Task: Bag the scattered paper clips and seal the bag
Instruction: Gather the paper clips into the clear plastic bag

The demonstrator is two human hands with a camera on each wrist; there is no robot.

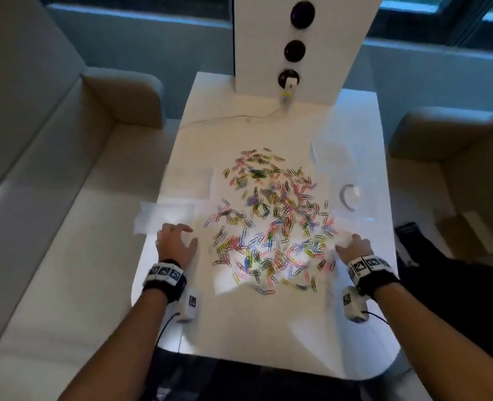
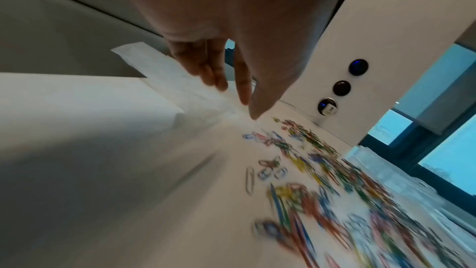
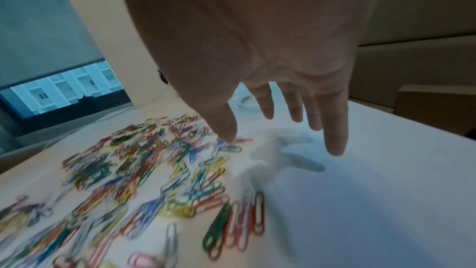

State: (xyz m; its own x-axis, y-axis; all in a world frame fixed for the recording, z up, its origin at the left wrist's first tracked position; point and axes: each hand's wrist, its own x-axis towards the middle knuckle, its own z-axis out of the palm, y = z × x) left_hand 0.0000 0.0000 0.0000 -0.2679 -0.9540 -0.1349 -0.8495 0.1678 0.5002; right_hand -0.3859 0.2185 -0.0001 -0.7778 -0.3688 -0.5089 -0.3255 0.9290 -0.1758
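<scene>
Left hand [image 1: 176, 241] sits at the left edge of the clip pile, fingers loosely spread and pointing down toward the table [image 1: 282, 322]; nothing is held. In the left wrist view its fingertips [image 2: 243, 97] are at or just above a thin white sheet [image 2: 165, 72] that overhangs the table's left edge; contact cannot be confirmed through the blur.

Right hand [image 1: 353, 247] is at the right edge of the pile, fingers extended and spread, palm down, holding nothing. The right wrist view shows its fingers [image 3: 335, 129] pointing down, close over the tabletop, the thumb close over the nearest clips.

Paper clips [image 1: 271, 224], many colours, lie scattered in a broad oval patch across the middle of the table, between the two hands.

A clear bag [image 1: 336, 151] lies flat on the far right part of the table, beyond the pile. Whether its mouth is open cannot be told.

At the table's far end is a white panel [image 1: 306, 44] with round sockets; a plug and cable [image 1: 287, 95] run from the lowest one.
</scene>
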